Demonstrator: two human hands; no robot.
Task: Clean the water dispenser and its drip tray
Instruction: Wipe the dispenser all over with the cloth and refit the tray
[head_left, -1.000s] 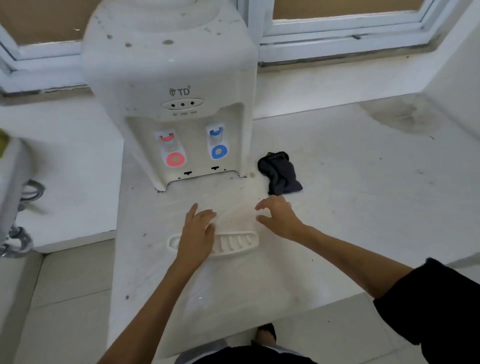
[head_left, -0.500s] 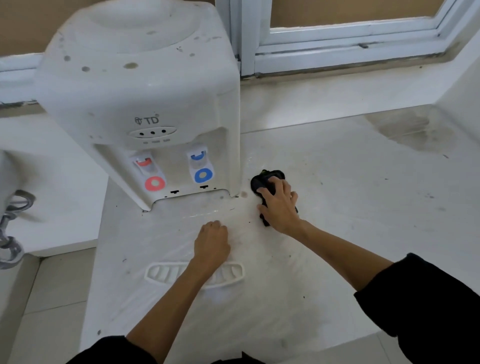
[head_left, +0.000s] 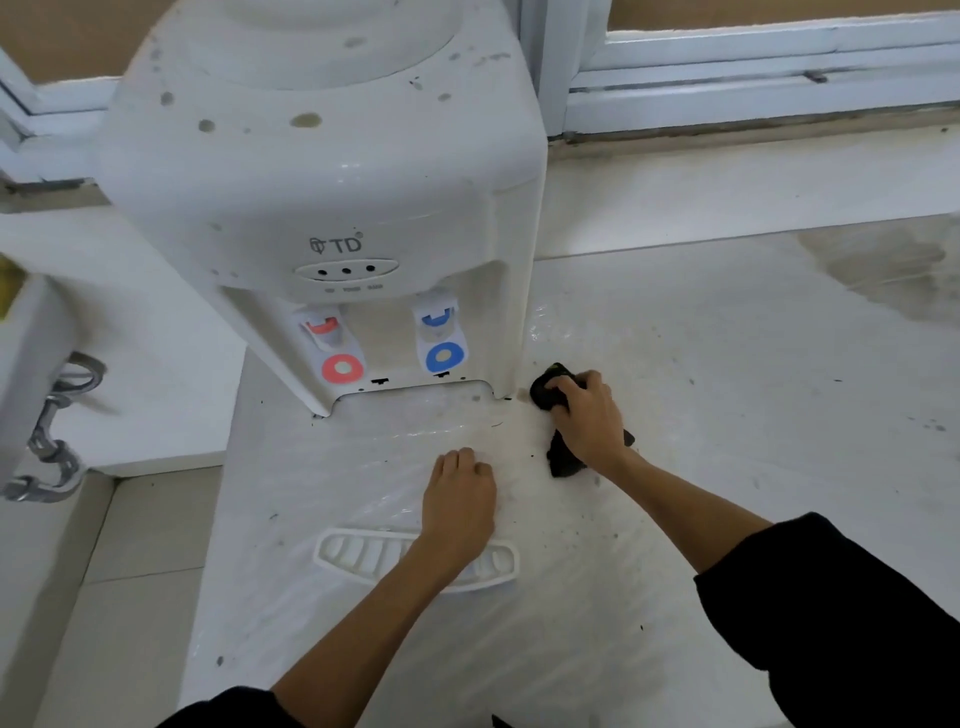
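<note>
My right hand (head_left: 589, 418) grasps the black cloth (head_left: 563, 460) at the water dispenser's (head_left: 332, 208) 4 o'clock. My left hand (head_left: 460, 499) rests clenched above the drip tray (head_left: 358, 553).

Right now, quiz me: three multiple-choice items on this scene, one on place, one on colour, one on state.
1. Where does the drip tray lie?
A. slotted into the dispenser
B. on the counter in front of the dispenser
C. on the window sill

2. What colours are the two tap rings on the dispenser?
A. red and blue
B. green and yellow
C. both white

3. What is the right hand doing?
A. holding the tray
B. hanging free
C. gripping the black cloth

Answers:
1 B: the tray sits loose on the counter, under the left forearm.
2 A: the left ring is red, the right ring blue.
3 C: its fingers curl over the cloth beside the dispenser's base.
</note>
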